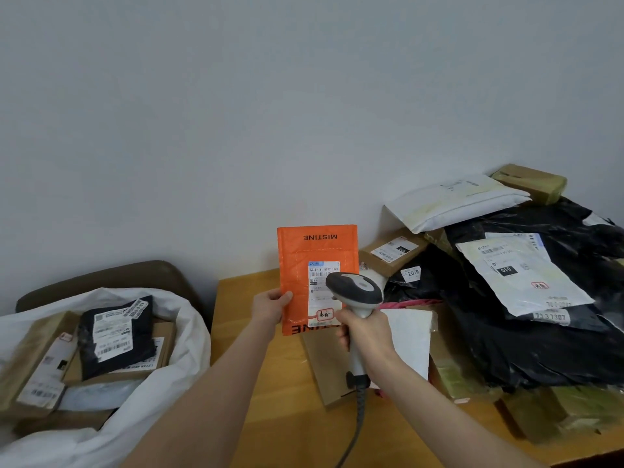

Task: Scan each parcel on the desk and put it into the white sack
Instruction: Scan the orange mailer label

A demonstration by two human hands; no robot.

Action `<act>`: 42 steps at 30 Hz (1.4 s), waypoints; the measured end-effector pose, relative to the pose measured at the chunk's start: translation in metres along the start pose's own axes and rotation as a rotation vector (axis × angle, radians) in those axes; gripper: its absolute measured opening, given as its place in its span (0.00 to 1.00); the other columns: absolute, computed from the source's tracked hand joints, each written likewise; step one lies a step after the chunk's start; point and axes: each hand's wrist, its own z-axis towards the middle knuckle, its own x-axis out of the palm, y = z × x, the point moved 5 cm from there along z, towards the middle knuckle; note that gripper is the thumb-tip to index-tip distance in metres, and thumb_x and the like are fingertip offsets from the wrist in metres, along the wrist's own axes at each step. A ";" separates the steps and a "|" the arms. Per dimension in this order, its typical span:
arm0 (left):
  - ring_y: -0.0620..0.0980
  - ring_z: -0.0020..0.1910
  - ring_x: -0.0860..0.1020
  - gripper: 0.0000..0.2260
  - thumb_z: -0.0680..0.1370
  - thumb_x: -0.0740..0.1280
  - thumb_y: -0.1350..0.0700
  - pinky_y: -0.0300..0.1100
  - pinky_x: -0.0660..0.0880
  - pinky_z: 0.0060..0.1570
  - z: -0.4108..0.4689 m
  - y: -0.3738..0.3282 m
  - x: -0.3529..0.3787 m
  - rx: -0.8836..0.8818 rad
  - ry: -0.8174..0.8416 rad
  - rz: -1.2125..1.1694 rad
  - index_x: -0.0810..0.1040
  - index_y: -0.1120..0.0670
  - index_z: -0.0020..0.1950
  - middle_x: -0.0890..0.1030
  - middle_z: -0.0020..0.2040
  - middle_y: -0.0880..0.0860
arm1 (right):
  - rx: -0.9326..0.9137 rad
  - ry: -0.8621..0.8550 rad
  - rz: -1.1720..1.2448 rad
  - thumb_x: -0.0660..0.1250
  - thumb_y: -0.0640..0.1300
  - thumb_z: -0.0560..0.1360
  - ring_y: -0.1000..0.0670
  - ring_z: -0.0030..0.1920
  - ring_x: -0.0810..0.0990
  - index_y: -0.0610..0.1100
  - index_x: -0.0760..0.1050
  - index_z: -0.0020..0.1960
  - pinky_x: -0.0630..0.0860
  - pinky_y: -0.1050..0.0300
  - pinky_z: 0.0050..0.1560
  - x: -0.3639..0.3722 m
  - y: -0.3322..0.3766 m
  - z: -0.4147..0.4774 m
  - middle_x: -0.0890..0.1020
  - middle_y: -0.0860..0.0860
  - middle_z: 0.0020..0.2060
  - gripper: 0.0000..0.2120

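An orange padded envelope (300, 258) marked MISTINE stands upright above the wooden desk (270, 383), its white shipping label facing me. My left hand (270, 307) grips its lower left edge. My right hand (366, 336) holds the handle of a grey and white barcode scanner (356, 290), whose head sits right in front of the label. The white sack (162, 376) lies open at the left, with several boxes and a black parcel (116, 336) inside.
A pile of parcels fills the desk's right side: black bags (540, 349), white mailers (456, 201), brown boxes (391, 253). A flat cardboard box (324, 366) and a white envelope (410, 336) lie under my right hand. The scanner cable (358, 430) trails toward me. A dark chair back (111, 276) stands behind the sack.
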 end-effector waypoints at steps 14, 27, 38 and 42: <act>0.53 0.54 0.79 0.14 0.79 0.65 0.55 0.48 0.75 0.56 -0.011 0.008 -0.292 0.161 -0.384 0.384 0.78 0.57 0.63 0.81 0.57 0.55 | 0.044 0.244 -0.120 0.68 0.34 0.72 0.48 0.28 0.75 0.40 0.75 0.33 0.73 0.54 0.35 0.212 -0.040 -0.015 0.78 0.46 0.26 0.09; 0.48 0.53 0.78 0.12 0.79 0.63 0.52 0.42 0.75 0.49 0.042 0.063 -0.444 0.138 -0.091 1.324 0.78 0.46 0.62 0.80 0.57 0.48 | 0.252 0.023 -0.256 0.75 0.44 0.71 0.38 0.58 0.78 0.38 0.74 0.62 0.75 0.42 0.60 0.344 -0.156 -0.040 0.80 0.42 0.56 0.23; 0.50 0.55 0.73 0.28 0.80 0.60 0.46 0.42 0.71 0.51 0.071 0.108 -0.402 0.390 -0.138 1.551 0.51 0.41 0.77 0.72 0.58 0.51 | 0.380 -0.113 -0.184 0.68 0.34 0.73 0.36 0.53 0.80 0.33 0.75 0.58 0.76 0.50 0.49 0.365 -0.178 -0.019 0.79 0.41 0.45 0.15; 0.53 0.61 0.72 0.30 0.80 0.60 0.43 0.48 0.74 0.57 0.078 0.108 -0.415 0.257 -0.158 1.529 0.48 0.41 0.77 0.70 0.65 0.55 | 0.269 -0.100 -0.230 0.68 0.34 0.72 0.41 0.51 0.79 0.39 0.72 0.51 0.77 0.47 0.55 0.370 -0.146 -0.014 0.78 0.42 0.45 0.09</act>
